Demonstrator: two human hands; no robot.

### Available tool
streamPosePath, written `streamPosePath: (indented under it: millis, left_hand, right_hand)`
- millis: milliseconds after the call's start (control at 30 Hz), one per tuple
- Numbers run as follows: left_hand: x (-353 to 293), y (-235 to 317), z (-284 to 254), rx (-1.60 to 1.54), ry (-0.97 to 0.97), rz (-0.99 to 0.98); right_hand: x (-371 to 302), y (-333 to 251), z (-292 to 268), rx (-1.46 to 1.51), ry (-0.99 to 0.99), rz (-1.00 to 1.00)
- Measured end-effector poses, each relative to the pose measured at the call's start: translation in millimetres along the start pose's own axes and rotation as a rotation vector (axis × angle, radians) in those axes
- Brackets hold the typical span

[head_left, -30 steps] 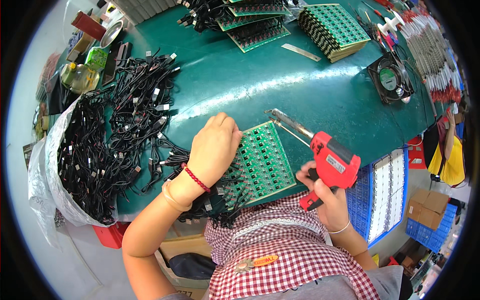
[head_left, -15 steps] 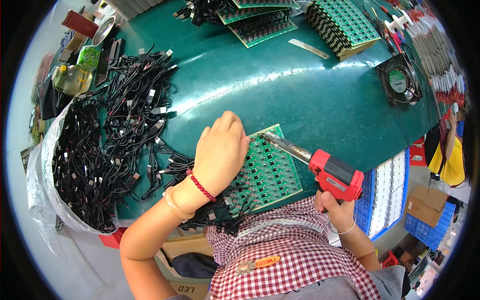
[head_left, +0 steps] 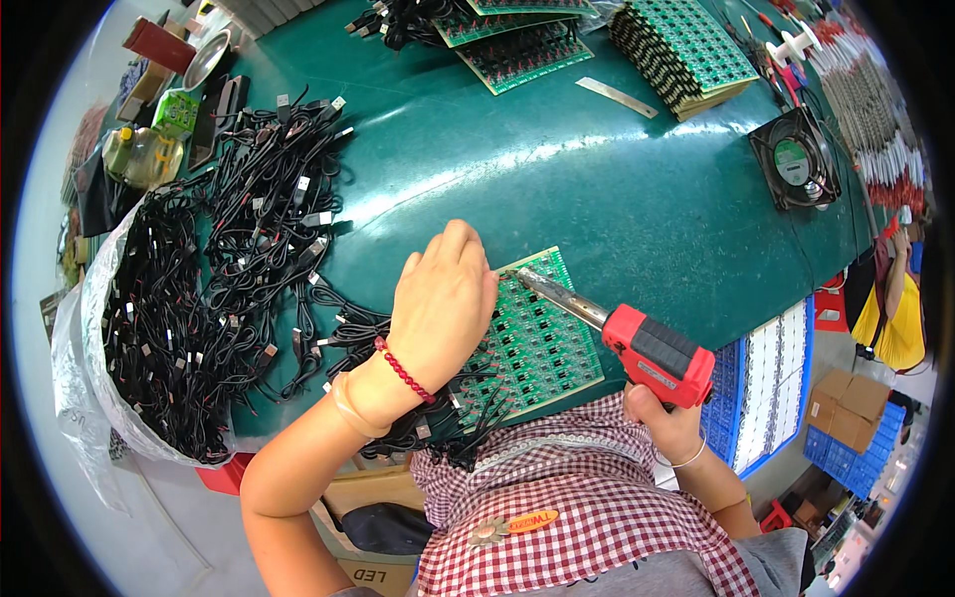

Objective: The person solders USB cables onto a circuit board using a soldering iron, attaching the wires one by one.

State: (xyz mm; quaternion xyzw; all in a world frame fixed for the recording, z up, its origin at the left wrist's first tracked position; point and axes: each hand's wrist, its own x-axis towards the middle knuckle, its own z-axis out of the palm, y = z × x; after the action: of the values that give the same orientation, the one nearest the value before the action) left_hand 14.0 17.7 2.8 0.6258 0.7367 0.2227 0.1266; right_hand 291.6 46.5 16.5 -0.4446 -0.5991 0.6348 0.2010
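A green circuit board panel (head_left: 542, 343) with rows of small black parts lies flat on the table in front of me. My right hand (head_left: 665, 420) grips a red and black soldering gun (head_left: 662, 356). Its metal tip reaches the panel's far left part, close to my left fingers. My left hand (head_left: 445, 289) is bent over the panel's left edge, fingers closed; whatever they pinch is hidden behind the hand. Black USB cables (head_left: 476, 413) trail across the panel's near left corner, their thin ends on the board.
A large heap of black USB cables (head_left: 264, 199) lies at left beside a plastic bag (head_left: 99, 328) full of more. Stacked panels (head_left: 686, 50), a metal ruler (head_left: 617, 98) and a small fan (head_left: 794, 159) sit farther back. A blue crate (head_left: 771, 388) stands right of the table.
The soldering gun has shifted slightly left and its body now tilts lower, with the tip nearer my left fingers. My left hand has moved very slightly.
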Motion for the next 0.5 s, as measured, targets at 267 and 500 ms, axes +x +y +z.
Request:
streamPosePath:
  millis: [267,500]
  left_hand:
    - [-0.3,0.2,1.5,0.011,0.005,0.006]
    - [-0.9,0.3,0.5,0.008,0.004,-0.003]
  right_hand:
    - [-6.1,2.9,-0.7,0.024,0.038,0.036]
    - [-6.8,2.1,-1.3,0.049,0.045,0.024]
